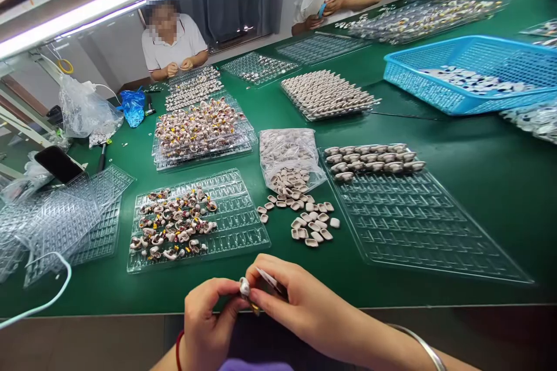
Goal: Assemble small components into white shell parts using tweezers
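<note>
My left hand (208, 316) is closed in a pinch on a small pale shell-shaped part (244, 286) at the table's near edge. My right hand (296, 301) is closed on a thin metal tool (270, 280) whose tip meets that part. Just beyond the hands lies a loose pile of similar beige parts (311, 223) spilling from a clear bag (289, 156). To the left is a clear tray (241, 232) holding several wired parts. On the right, a large clear tray (418, 226) has two rows of beige parts along its far end.
Stacked clear trays (65, 226) and a phone (58, 163) sit at the left. More filled trays (202, 130) lie further back, and a blue basket (474, 72) stands at the right. Two other people work at the table's far side. A white cable (47, 298) loops at the near left.
</note>
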A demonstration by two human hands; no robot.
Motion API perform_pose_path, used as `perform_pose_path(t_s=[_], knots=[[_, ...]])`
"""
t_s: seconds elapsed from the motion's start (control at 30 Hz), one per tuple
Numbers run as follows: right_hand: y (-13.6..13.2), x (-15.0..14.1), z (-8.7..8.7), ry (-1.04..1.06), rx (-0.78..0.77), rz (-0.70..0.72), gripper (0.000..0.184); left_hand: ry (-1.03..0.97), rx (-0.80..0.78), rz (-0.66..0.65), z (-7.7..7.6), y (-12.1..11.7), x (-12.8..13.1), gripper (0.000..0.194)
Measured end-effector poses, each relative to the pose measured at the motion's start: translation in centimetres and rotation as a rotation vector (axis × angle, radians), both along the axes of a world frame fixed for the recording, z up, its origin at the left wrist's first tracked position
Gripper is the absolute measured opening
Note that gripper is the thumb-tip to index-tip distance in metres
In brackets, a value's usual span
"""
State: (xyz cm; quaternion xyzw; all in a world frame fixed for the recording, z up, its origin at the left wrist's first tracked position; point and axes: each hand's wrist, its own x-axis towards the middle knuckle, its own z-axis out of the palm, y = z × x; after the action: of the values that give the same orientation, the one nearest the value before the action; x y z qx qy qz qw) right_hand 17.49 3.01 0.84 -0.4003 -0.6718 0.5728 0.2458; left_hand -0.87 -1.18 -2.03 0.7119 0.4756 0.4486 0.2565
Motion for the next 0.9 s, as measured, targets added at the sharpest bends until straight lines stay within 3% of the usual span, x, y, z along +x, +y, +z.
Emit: perform_pose_path(t_s=[0.4,0.7,0.9], knots=[[1.0,0.2,-0.4,0.05,-0.187,0.088,0.015,0.107,0.076,-0.039,1.0,0.3,0.2,0.003],[0.0,-0.1,0.0,-0.063,0.03,-0.012,0.013,0.132,0.089,-0.084,0.8,0.4,0.0,0.01],[0.6,-0.1,-0.5,0.048,-0.19,0.047,0.011,0.117,0.058,-0.067,0.6,0.5,-0.1,0.01]])
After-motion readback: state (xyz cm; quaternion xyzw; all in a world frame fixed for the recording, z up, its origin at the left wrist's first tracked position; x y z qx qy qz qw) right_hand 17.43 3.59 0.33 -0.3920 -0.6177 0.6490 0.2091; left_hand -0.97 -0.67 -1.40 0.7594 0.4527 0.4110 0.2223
